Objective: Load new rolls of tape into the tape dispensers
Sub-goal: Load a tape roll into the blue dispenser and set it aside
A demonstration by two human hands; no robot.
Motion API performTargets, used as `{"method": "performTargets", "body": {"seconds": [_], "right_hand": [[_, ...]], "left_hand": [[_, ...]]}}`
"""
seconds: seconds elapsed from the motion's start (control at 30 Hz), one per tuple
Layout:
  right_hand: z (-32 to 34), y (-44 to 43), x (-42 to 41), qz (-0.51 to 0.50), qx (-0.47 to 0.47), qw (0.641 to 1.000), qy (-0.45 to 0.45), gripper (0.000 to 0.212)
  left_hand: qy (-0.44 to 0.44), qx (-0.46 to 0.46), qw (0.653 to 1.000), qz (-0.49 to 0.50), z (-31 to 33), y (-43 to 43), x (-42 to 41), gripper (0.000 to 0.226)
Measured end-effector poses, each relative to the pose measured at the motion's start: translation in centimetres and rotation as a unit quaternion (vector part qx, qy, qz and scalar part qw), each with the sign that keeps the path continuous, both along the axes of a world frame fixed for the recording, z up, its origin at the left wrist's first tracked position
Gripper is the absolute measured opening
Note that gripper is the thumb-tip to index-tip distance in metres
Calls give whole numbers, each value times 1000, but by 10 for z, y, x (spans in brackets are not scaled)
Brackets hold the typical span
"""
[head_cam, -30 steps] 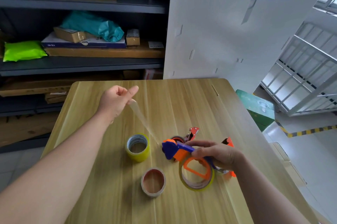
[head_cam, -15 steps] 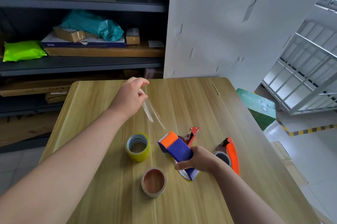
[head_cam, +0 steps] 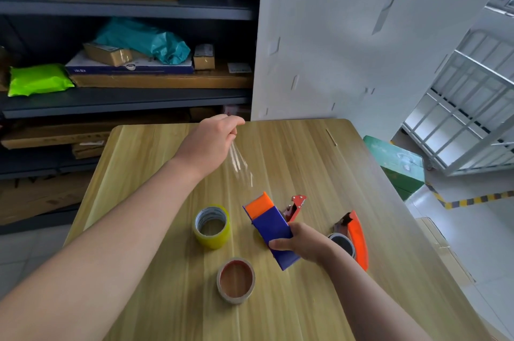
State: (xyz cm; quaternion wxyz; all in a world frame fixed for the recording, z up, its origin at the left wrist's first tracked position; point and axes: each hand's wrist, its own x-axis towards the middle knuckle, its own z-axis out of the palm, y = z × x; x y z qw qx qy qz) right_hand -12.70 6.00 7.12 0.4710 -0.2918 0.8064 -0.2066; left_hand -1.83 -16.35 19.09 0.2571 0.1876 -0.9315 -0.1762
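Observation:
My right hand [head_cam: 301,243] grips a blue and orange tape dispenser [head_cam: 269,225] just above the wooden table [head_cam: 319,168]. My left hand [head_cam: 211,143] is raised near the table's far edge and pinches a loose strip of clear tape [head_cam: 239,164] that hangs down, apart from the dispenser. A yellow tape roll [head_cam: 212,225] stands left of the dispenser. A brownish roll [head_cam: 236,281] lies nearer me. A red dispenser part [head_cam: 296,206] shows behind the blue one, and an orange dispenser [head_cam: 354,238] holding a roll lies to the right.
Dark shelves [head_cam: 125,99] with boxes and bags stand behind the table on the left. A white panel [head_cam: 347,49] rises at the table's far edge. A green box [head_cam: 397,165] sits on the floor off the right side.
The tape strip has come free of the dispenser. My left hand carried it up and away toward the far edge. My right hand turned the dispenser and lowered it near the table.

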Motion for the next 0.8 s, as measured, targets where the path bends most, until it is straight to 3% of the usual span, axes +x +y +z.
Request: {"method": "performTargets", "body": {"seconds": [0.37, 0.63, 0.8], "right_hand": [[0, 3, -7, -5, 11, 1000, -26, 37], [2, 2, -9, -17, 16, 1000, -17, 39], [-1, 0, -8, -50, 1, 998, -47, 24]], "left_hand": [[-49, -66, 997, 6, -6, -2, 6, 41], [-18, 12, 999, 41, -3, -6, 5, 41], [44, 58, 996, 45, 4, 7, 3, 32]]}}
